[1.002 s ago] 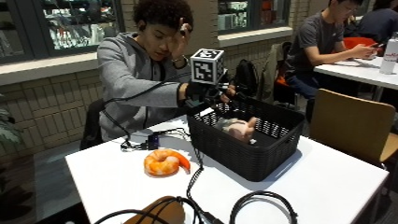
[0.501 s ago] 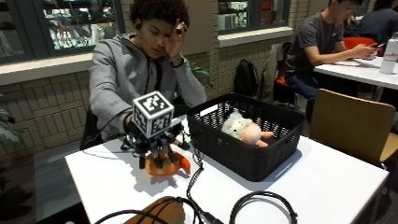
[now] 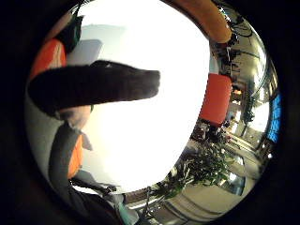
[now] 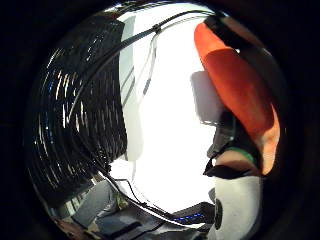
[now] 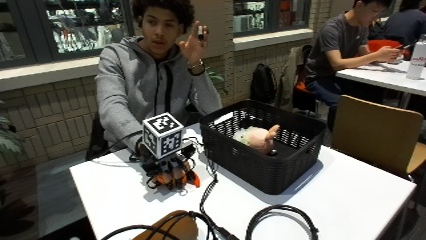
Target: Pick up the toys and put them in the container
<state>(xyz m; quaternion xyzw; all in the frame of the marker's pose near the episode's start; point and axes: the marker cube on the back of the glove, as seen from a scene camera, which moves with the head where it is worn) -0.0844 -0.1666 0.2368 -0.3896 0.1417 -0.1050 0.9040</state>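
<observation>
- Table (image 5: 359, 200), white, carries everything, with the person seated behind its far edge
- Container (image 5: 266, 150), a black mesh basket, sits near the middle of the table toward the far edge, its weave wall filling one side of the thumb-side palm view (image 4: 75, 110)
- Doll-like toy (image 5: 256, 137), pale head and pinkish limb, lies inside the container against its far wall
- Right hand (image 5: 170, 167), black-gloved, is down on the table just beside the container's near-left corner, right over the orange toy
- Orange toy (image 5: 180, 179) sits on the table under that hand, only slivers of orange peeking out below the fingers in the outside view; in the thumb-side palm view it looms big and close (image 4: 240, 90), orange with a white and green-edged part beside it
- Fingers are curled down around the orange toy, clamped on it: one black gloved finger (image 3: 93, 86) stretches across the little-finger-side palm view with the toy's orange (image 3: 49, 61) right behind it
- Whether the toy is off the table surface, I cannot tell
- Bare left hand (image 5: 194, 42) is raised by the person's head, touching none of the toys
- Brown rounded object (image 5: 166, 230) lies at the table's near edge, well apart from the hand
</observation>
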